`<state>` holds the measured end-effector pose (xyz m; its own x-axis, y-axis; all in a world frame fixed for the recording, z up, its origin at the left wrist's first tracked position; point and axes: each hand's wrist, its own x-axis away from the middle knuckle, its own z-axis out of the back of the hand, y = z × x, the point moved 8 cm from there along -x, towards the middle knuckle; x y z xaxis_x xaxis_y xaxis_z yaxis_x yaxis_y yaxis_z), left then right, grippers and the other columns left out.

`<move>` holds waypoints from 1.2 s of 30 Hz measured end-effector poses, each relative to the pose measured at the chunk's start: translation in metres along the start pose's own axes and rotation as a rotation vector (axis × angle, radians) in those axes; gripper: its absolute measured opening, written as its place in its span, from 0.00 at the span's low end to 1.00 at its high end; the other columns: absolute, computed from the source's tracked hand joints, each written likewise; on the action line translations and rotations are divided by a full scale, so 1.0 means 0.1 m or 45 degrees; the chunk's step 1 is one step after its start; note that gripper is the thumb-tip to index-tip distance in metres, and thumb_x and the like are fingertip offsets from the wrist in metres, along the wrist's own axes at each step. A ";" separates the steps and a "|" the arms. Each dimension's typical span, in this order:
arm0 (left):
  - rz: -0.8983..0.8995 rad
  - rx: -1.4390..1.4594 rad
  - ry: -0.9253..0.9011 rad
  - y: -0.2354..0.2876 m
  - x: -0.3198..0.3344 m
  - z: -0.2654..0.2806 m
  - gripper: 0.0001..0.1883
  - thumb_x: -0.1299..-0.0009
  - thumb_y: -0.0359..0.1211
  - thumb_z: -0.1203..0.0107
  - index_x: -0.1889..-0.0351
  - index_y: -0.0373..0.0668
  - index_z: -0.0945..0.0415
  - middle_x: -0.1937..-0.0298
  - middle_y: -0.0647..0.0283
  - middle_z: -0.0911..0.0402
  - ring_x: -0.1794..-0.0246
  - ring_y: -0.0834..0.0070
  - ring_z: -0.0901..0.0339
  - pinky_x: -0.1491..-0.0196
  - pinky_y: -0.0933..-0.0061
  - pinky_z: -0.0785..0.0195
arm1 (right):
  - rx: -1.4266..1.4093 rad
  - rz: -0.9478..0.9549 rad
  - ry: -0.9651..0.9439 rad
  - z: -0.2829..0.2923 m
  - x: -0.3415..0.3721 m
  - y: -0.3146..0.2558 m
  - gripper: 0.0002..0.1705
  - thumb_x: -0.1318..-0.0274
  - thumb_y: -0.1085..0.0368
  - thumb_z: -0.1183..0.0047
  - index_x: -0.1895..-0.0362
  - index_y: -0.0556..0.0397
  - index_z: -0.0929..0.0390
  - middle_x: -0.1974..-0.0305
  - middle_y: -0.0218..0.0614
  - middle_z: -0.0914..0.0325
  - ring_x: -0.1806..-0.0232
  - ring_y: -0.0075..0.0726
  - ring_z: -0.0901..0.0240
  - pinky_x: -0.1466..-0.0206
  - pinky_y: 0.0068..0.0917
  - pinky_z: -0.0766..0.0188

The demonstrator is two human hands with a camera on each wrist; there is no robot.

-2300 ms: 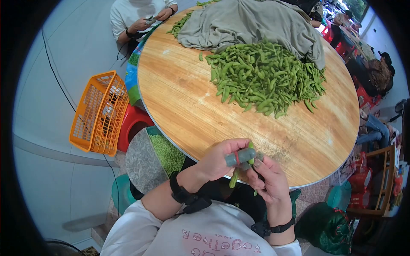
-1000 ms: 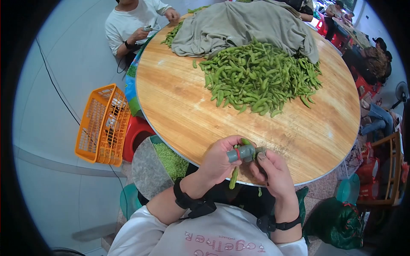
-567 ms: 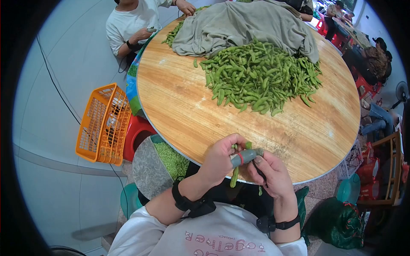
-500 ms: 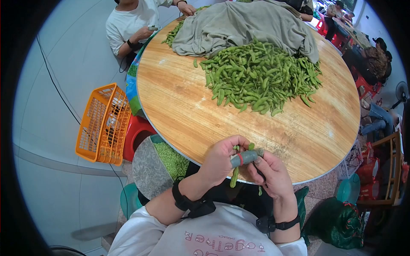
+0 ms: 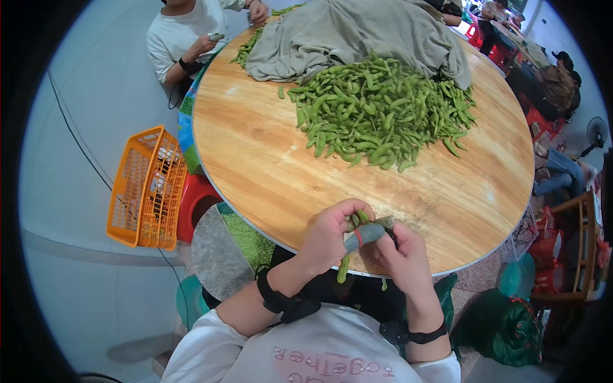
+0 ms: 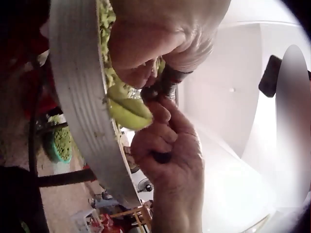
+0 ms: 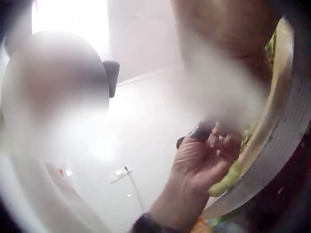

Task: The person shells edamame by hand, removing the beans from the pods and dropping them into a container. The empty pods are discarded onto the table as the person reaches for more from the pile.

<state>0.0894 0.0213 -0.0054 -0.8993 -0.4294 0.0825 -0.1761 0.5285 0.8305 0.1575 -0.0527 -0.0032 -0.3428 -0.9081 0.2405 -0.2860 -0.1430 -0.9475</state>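
Note:
In the head view my left hand (image 5: pixel 324 237) holds green pods, with one pod (image 5: pixel 343 269) hanging below the fingers. A grey-green cover (image 5: pixel 365 236) with a red band sits on its thumb. My right hand (image 5: pixel 408 260) meets the cover's tip, its fingers curled round a small dark object (image 6: pixel 161 157) that shows in the left wrist view. What lies between the fingertips is hidden. A pod (image 7: pixel 226 180) sticks out of my left hand (image 7: pixel 199 165) in the right wrist view. Beyond both hands lies a pod pile (image 5: pixel 383 115) on the round table (image 5: pixel 255 166).
A grey cloth (image 5: pixel 357 32) covers the back of the pile. Left of the table are an orange basket (image 5: pixel 143 191), a red stool (image 5: pixel 191 201) and a container of shelled beans (image 5: pixel 246 239). Someone in white sits at the back left (image 5: pixel 185 38). A green sack (image 5: pixel 501 329) stands lower right.
My right hand has turned, and its fingertips have come closer round the cover's tip. The head view has shifted slightly. The other person's far hand has drawn back from the table.

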 end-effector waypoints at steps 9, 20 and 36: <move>-0.251 -0.482 0.305 0.19 -0.10 0.14 0.13 0.37 0.21 0.52 0.53 0.35 0.31 0.62 0.67 0.28 0.64 0.84 0.29 0.60 0.84 0.35 | 0.280 -0.189 0.071 0.55 -0.37 -0.14 0.10 0.44 0.62 0.53 0.68 0.56 0.27 0.79 0.25 0.30 0.80 0.19 0.37 0.75 0.17 0.40; -0.121 -1.032 -0.089 0.09 -0.08 -0.01 0.09 0.38 0.22 0.50 0.62 0.37 0.23 0.63 0.68 0.25 0.61 0.80 0.29 0.55 0.80 0.36 | 1.772 0.257 0.408 1.12 -1.00 -0.82 0.19 0.47 0.56 0.49 0.62 0.62 0.32 0.68 0.57 0.25 0.65 0.60 0.28 0.63 0.44 0.33; 0.172 0.235 0.120 -0.11 0.02 -0.02 0.11 0.34 0.28 0.50 0.54 0.37 0.27 0.67 0.69 0.27 0.72 0.88 0.35 0.72 0.88 0.45 | 0.292 0.041 0.055 0.34 -0.21 -0.45 0.16 0.42 0.68 0.53 0.50 0.55 0.35 0.74 0.27 0.29 0.78 0.15 0.37 0.76 0.13 0.42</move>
<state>0.0903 0.0133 -0.0140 -0.8799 -0.4077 0.2439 -0.1349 0.7067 0.6945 0.2084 -0.0403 0.0272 -0.3877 -0.8967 0.2136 -0.0654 -0.2044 -0.9767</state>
